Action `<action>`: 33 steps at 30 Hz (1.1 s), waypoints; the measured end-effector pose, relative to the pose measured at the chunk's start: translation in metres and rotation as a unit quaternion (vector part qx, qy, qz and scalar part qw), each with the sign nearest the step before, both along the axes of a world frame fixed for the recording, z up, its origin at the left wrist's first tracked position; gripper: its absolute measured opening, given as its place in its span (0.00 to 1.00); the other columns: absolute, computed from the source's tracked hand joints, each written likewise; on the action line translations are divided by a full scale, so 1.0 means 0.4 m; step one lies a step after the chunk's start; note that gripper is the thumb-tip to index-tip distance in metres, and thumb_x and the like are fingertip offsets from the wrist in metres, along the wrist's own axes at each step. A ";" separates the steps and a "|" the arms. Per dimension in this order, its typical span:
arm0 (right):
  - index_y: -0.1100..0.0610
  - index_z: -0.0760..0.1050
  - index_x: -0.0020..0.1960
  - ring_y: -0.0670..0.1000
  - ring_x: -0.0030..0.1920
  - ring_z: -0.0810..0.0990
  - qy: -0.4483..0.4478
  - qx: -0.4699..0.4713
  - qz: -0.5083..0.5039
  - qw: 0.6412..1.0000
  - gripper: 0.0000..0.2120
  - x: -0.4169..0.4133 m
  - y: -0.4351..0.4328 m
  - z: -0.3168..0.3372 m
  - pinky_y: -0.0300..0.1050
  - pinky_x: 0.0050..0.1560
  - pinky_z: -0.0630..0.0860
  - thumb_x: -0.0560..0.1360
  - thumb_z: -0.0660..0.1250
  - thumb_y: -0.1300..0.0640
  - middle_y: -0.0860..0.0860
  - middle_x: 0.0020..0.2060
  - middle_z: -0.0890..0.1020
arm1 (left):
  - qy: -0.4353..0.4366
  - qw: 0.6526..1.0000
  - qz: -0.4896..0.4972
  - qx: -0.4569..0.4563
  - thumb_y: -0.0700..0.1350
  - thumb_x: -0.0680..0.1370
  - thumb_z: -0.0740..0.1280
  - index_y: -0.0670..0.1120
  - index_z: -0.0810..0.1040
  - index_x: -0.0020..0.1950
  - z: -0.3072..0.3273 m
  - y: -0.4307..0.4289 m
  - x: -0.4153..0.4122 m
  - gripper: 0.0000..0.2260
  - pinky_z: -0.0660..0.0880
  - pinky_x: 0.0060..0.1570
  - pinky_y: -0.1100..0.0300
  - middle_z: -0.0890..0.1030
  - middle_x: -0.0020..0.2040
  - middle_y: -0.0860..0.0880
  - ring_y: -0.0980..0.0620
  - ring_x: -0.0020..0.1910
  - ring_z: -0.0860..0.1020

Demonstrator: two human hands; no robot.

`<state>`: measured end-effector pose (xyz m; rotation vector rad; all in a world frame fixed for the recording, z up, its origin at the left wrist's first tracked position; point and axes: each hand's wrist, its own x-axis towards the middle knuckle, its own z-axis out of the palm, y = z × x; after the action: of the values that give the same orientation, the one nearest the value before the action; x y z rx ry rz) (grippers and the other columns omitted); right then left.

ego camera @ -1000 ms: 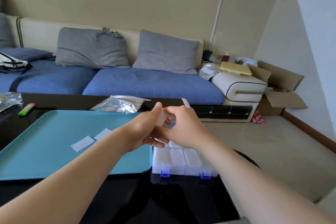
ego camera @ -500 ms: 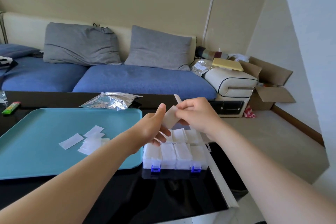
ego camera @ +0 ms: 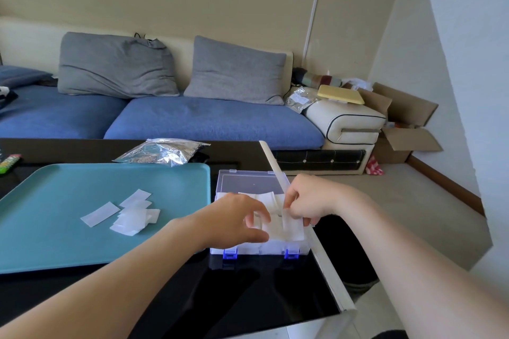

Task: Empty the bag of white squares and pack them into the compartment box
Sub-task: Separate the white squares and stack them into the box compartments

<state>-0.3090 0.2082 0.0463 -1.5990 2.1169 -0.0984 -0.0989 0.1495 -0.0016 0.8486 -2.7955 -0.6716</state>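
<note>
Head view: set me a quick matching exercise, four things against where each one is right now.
Things
1. foil bag
2. loose white squares
3. compartment box
4. yellow pad

Places
A. on the teal tray
B. on the sofa's white armrest
C. on the black table, at the tray's far edge
D. right of the tray, lid open, under the left hand and right hand

Pairs: 1-C, 2-A, 3-D, 4-B.
</note>
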 end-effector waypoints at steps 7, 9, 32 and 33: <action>0.55 0.86 0.48 0.51 0.37 0.89 0.008 -0.006 0.015 1.000 0.11 -0.010 -0.001 -0.021 0.46 0.42 0.87 0.74 0.72 0.69 0.54 0.43 0.86 | -0.025 0.999 -0.015 -0.038 0.59 0.80 0.70 0.60 0.80 0.66 -0.009 0.001 -0.003 0.16 0.73 0.56 0.57 0.77 0.51 0.55 0.54 0.53 0.75; 0.56 0.86 0.44 0.54 0.36 0.89 0.030 -0.020 0.018 0.999 0.08 -0.008 -0.002 -0.025 0.46 0.37 0.86 0.72 0.77 0.68 0.56 0.45 0.84 | -0.029 0.999 -0.017 -0.037 0.59 0.80 0.70 0.60 0.80 0.67 -0.011 0.001 -0.004 0.16 0.71 0.55 0.58 0.78 0.51 0.56 0.55 0.53 0.75; 0.53 0.82 0.56 0.61 0.55 0.80 0.101 -0.143 0.196 0.965 0.11 0.408 -0.184 -0.045 0.54 0.55 0.79 0.76 0.67 0.58 0.55 0.55 0.77 | -0.283 0.884 0.369 -0.050 0.42 0.82 0.58 0.46 0.73 0.68 0.024 -0.218 0.286 0.15 0.72 0.67 0.46 0.69 0.67 0.42 0.38 0.67 0.71; 0.54 0.81 0.56 0.61 0.56 0.80 0.104 -0.133 0.205 0.964 0.11 0.429 -0.201 -0.055 0.55 0.56 0.80 0.75 0.67 0.59 0.55 0.55 0.77 | -0.291 0.874 0.388 -0.038 0.43 0.82 0.60 0.46 0.73 0.68 0.024 -0.220 0.303 0.15 0.74 0.66 0.48 0.69 0.68 0.43 0.38 0.68 0.72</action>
<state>-0.1375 0.1279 0.0243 -2.2651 1.9318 -0.0815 0.0224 0.0617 0.0081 2.2667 -2.4783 -0.1678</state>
